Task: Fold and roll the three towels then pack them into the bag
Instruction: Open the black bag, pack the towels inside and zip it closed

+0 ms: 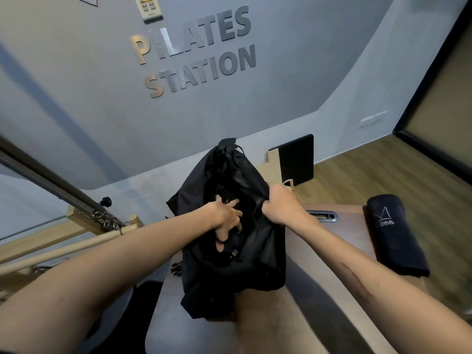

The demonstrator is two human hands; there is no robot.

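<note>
Black bag [235, 226] sits mid-frame on a brown padded surface [319, 290], mouth pulled open toward the camera. Left hand [226, 221] is inside the opening w/ fingers spread, pressing down on dark fabric in the bag; a small white logo shows just above the fingers, so prob a towel, but dark on dark, can't tell for sure. Right hand [279, 205] is at the bag's right rim, fingers curled tight round the rim fabric, holding it up and out. Both forearms come in from the lower corners and meet at the bag.

One rolled dark towel [396, 236] w/ white logo lies at right of frame on the same surface, well apart from both hands and from the bag, untouched.

Upper frame: grey wall w/ "PILATES STATION" lettering [196, 52]. Wood and metal frame w/ springs [76, 200] at left. Black board [296, 159] leans at the wall behind the bag.
</note>
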